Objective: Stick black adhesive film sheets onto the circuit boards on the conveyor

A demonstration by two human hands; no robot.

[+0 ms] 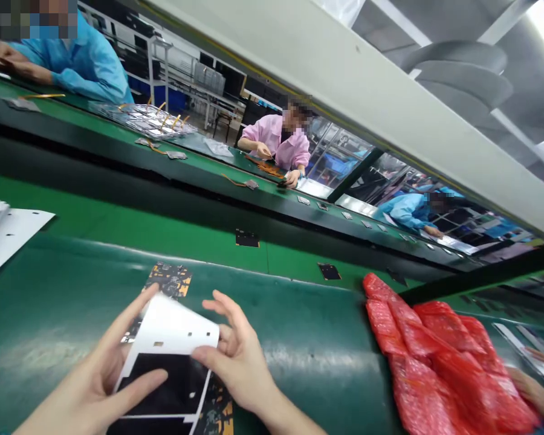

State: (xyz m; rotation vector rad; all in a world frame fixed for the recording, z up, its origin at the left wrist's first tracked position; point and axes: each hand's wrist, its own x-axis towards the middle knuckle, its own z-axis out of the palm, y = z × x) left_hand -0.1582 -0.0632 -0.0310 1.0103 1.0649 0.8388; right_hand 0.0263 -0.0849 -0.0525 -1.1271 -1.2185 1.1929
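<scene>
Green counter (272, 386) below, my left hand (88, 377) and right hand (238, 356) are grasping a white-framed black panel (165, 323); red bag (439, 362) lying at three o'clock.

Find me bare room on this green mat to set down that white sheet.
Bare green mat lies between the white sheets and your left hand, and another patch between your right hand and the red plastic bag. It's crowded under your hands, around the patterned black-and-gold sheet.
</scene>
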